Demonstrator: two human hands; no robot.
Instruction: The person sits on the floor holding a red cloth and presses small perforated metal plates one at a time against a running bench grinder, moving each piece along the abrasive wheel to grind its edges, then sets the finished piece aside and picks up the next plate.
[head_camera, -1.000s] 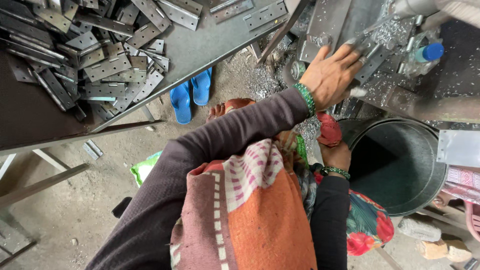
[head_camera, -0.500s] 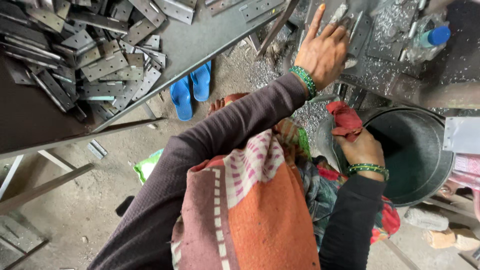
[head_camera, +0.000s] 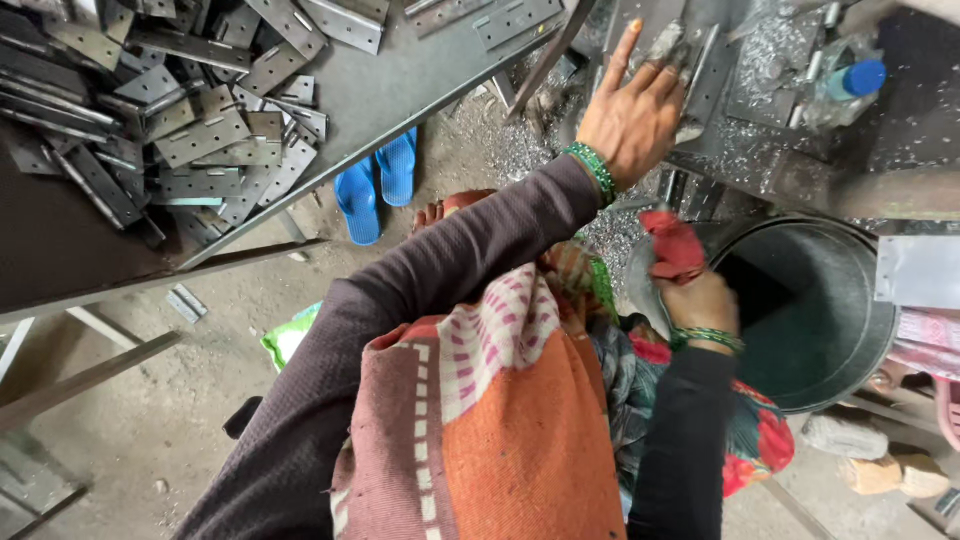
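A: Where is the left hand (head_camera: 632, 118)?

B: It is stretched forward onto the grey machine bed (head_camera: 740, 150), fingers spread, index finger pointing up and away. The fingertips rest on a flat metal hinge plate (head_camera: 712, 72) lying on that bed. Whether the fingers actually pinch the plate or only press on it, I cannot tell. Green bangles (head_camera: 594, 170) sit at the wrist.

A: And the right hand (head_camera: 700, 300)?

B: Lower down, close to the body, curled shut around a red cloth (head_camera: 672, 245) that sticks up out of the fist. It hangs just beside the rim of a round metal bucket (head_camera: 868, 330), dark inside. That wrist also has green bangles.

A: So the two hands are apart?

B: Well apart, one up on the bed, the other down by the bucket.

A: What else lies around?

B: On the left a grey worktable (head_camera: 400, 90) carries a loose pile of punched hinge plates (head_camera: 190, 130), overlapping every way. Below its edge a pair of blue slippers (head_camera: 378, 185) stands on the dusty floor (head_camera: 130, 420). Shiny metal shavings (head_camera: 520, 150) are scattered on the ground between the table and the machine, and more lie on the bed itself. At the top right a clear plastic bottle with a blue cap (head_camera: 845, 85) lies on the bed. An orange and pink patterned shawl (head_camera: 490, 420) covers the person's front
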